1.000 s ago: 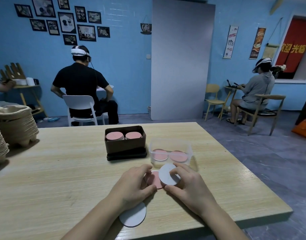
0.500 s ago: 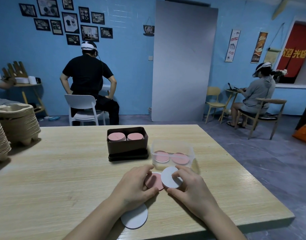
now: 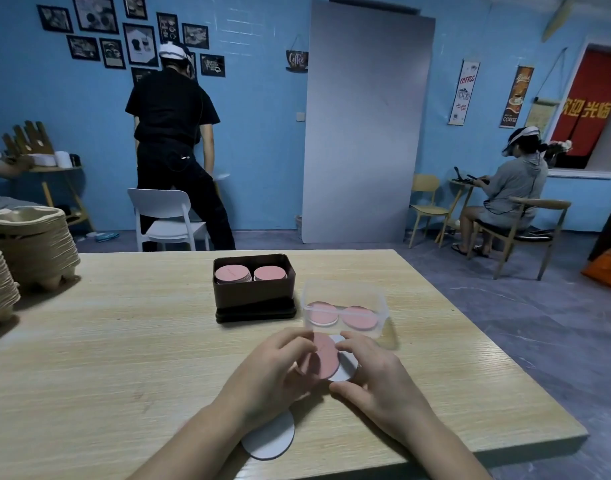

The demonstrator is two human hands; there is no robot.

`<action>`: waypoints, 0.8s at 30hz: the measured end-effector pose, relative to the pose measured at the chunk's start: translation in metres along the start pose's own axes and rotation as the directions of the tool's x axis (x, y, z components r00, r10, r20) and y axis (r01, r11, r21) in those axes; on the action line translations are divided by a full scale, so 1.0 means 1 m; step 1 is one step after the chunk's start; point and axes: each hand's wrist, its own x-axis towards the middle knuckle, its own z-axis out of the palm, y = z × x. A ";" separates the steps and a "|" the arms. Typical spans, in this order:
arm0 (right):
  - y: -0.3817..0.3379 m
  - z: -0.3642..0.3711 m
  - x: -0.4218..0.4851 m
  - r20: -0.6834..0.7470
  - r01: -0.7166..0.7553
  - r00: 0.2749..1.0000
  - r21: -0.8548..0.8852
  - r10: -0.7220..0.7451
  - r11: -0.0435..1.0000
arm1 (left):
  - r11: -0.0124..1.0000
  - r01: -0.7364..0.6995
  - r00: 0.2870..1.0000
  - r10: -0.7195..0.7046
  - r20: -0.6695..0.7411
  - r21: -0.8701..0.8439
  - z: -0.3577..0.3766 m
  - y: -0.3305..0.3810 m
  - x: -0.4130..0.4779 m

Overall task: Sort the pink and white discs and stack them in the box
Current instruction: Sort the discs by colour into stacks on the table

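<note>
Both hands meet at the table's near middle over two discs. My left hand [image 3: 269, 372] grips a pink disc [image 3: 323, 356], tilted up on edge. A white disc [image 3: 345, 368] lies partly behind it, held by my right hand [image 3: 373, 379]. Another white disc [image 3: 269, 439] lies flat on the table under my left forearm. Just beyond the hands stands a clear plastic box [image 3: 344, 296] with two pink discs [image 3: 342, 315] in it. Left of it, a dark brown box [image 3: 254, 294] holds two stacks with pink tops [image 3: 248, 273].
Stacks of beige pulp trays [image 3: 30, 244] stand at the table's left edge. The wooden table [image 3: 124, 358] ends close on the right and near side. Behind it a white chair [image 3: 165, 216] and a standing person; another person sits at the far right.
The pink disc, flat on the table before, is now lifted on edge in my left hand, in front of the white disc. The person behind the table has stood up.
</note>
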 end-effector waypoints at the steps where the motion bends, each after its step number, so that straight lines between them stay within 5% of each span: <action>1: -0.002 -0.001 0.000 0.013 0.026 1.000 0.003 -0.026 1.000 | 0.999 -0.033 0.999 0.032 0.013 0.014 0.001 0.000 0.000; 6: -0.003 -0.002 -0.001 0.031 0.091 0.995 0.007 -0.091 0.996 | 0.995 -0.101 0.993 0.099 0.065 0.023 0.001 0.000 -0.001; 14: -0.001 -0.003 -0.002 -0.069 0.060 0.996 0.067 -0.055 0.996 | 0.995 0.021 0.999 -0.026 -0.045 -0.100 -0.003 0.001 -0.004; 24: -0.002 -0.003 -0.001 -0.026 0.048 0.999 0.055 -0.047 0.997 | 1.000 0.024 0.999 -0.023 0.039 -0.020 -0.004 0.006 -0.004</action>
